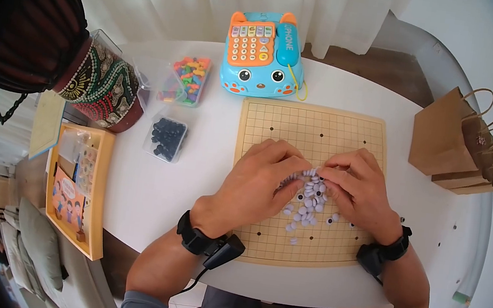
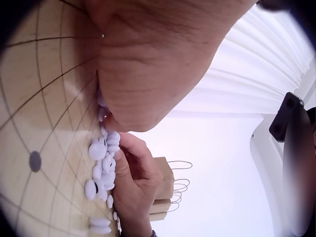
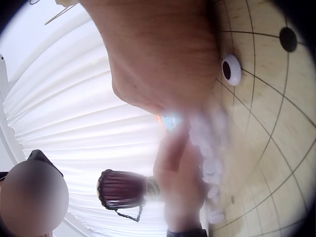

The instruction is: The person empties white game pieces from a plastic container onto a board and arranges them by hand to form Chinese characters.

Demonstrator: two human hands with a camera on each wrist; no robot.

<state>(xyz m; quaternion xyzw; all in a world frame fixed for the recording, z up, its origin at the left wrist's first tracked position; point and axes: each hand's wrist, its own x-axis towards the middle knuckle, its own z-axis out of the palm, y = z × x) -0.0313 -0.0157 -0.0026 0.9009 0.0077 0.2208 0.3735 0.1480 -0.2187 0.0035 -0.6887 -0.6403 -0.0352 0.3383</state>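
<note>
A pile of white Go stones (image 1: 309, 206), several with a black spot, lies on the wooden grid board (image 1: 291, 119). My left hand (image 1: 264, 184) curls its fingers and thumb round a row of the stones at the pile's left and top. From the other side, my right hand (image 1: 362, 190) bends its fingers and thumb round stones at the top right, fingertips close to the left hand's. In the left wrist view, the right thumb and fingers (image 2: 138, 165) meet the pile's edge. A single spotted stone (image 3: 231, 70) lies beside the right hand. The palms hide part of the pile.
A blue toy phone (image 1: 264, 58) stands behind the board. To the left are a box of black stones (image 1: 166, 139), a box of colourful pieces (image 1: 193, 80), a drum (image 1: 104, 84) and a wooden tray (image 1: 102, 198). Brown paper bags (image 1: 446, 132) stand at the right.
</note>
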